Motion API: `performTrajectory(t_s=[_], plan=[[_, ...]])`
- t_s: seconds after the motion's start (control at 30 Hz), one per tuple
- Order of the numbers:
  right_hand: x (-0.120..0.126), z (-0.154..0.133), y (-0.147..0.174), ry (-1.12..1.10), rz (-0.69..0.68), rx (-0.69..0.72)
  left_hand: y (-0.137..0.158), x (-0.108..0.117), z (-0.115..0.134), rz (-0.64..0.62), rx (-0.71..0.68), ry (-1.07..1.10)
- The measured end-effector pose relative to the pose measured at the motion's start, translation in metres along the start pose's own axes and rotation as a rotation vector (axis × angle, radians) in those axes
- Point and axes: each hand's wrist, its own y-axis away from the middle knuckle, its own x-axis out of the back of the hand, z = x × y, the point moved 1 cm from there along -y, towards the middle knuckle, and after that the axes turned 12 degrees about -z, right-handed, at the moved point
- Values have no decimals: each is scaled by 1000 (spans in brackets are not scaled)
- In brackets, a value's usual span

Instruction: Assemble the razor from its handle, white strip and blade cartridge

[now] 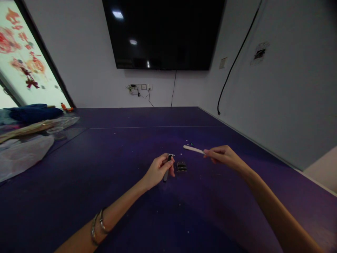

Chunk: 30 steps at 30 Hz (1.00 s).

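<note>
Left hand [157, 170] grips dark tool [165, 175], right hand [222, 154] pinches white stick [193, 149] by one end above table [126, 214]; light pinch might let stick pivot, stray left fingers nudge nearby black block [181, 167].

- A slim tool with a dark grey handle [165, 176] and a small pale crosspiece at its far end, pinched in the left hand [159, 169]; it slants slightly, the handle's lower end pointing back toward the person.
- A white stick [193, 149], long and narrow with a rounded tip, held by one end in the right hand [221, 155], its tip pointing left.
- A small, dark, rectangular piece [181, 167] with pale marks, lying on the purple worktop [118, 158] just beside the left fingertips.
</note>
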Motion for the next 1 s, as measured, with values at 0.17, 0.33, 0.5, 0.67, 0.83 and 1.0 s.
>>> performTrajectory(t_s=[0.17, 0.33, 0.5, 0.67, 0.83, 1.0], plan=[[0, -33, 9, 44, -34, 13, -7, 2, 2, -63, -92, -210], [-18, -45, 10, 23, -88, 48, -10, 0, 3, -60, -147, -296], [-9, -31, 8, 31, -119, 28, -8, 2, 2, 5, -162, -292], [-3, -32, 11, 34, -63, 18, -6, 2, 1, -21, -146, -254], [-17, -39, 8, 4, -89, 71, -6, 2, 0, -2, -130, -304], [-7, -25, 6, 35, -47, 36, -5, 8, 2, 35, -127, -250]])
